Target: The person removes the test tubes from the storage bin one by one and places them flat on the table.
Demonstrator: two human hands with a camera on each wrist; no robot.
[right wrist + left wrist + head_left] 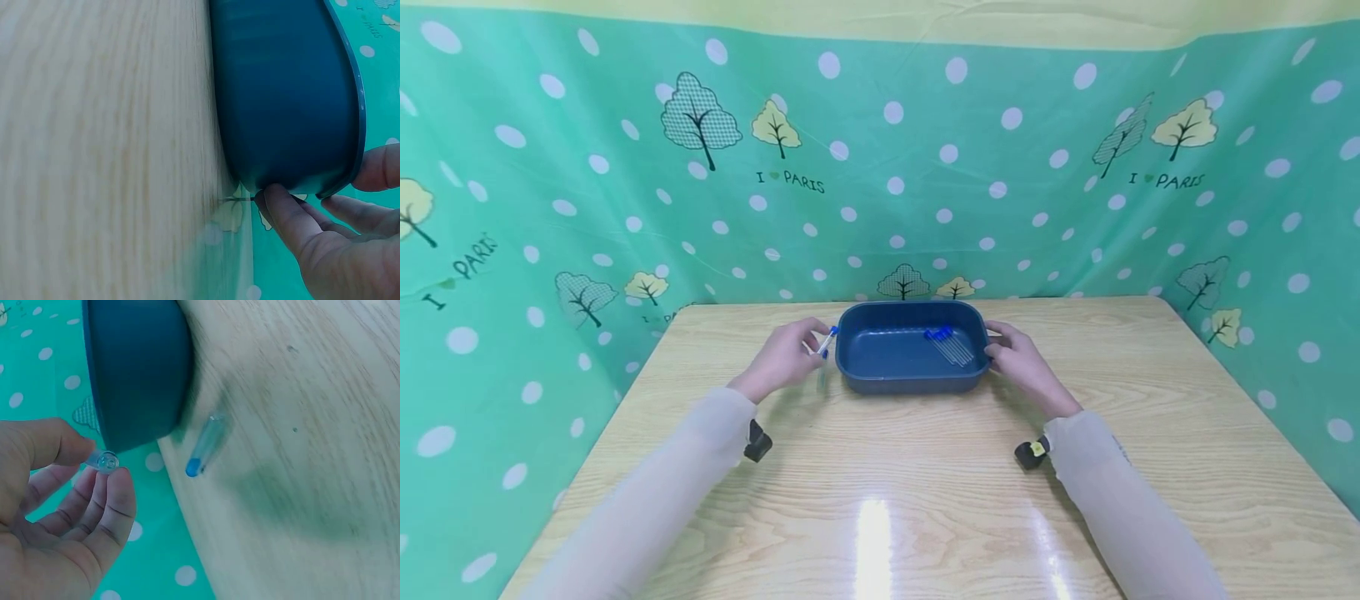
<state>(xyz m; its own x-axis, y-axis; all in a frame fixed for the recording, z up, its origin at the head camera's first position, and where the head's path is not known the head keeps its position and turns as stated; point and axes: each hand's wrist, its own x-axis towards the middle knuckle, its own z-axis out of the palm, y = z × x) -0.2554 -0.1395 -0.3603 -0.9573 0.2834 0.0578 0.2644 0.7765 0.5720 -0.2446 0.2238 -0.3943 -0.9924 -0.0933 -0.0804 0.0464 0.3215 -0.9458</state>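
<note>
Green dotted cloth, printed with trees, hung at twelve o'clock and along both sides; pale wood-grain table below it. One tub, dark blue, oblong, open-topped, near the table's twelve o'clock edge, long axis from nine to three. One held tube, clear, with blue cap, gripped just outside the tub's nine o'clock end; long axis slanting from seven to one, cap at the one o'clock end, beside the rim; contact with the rim cannot be told. Governing relation: the tub's opening lies at three o'clock from this grip. Left hand, the nearer to the held tube: thumb and fingertips pinching it, lower fingers loosely bent, forearm reaching from seven towards one. One loose tube, also blue-capped, lying on the table at six o'clock from the left hand's fingertips, cap towards twelve, near the tub but apart from it. One batch of tubes, same pattern, count uncertain, lying side by side in the three o'clock half of the tub, caps towards ten, clear ends towards four. Right hand, at the tub's three o'clock end: thumb at the rim, fingers against the outer wall, grasping the tub; forearm reaching from five towards eleven.
</note>
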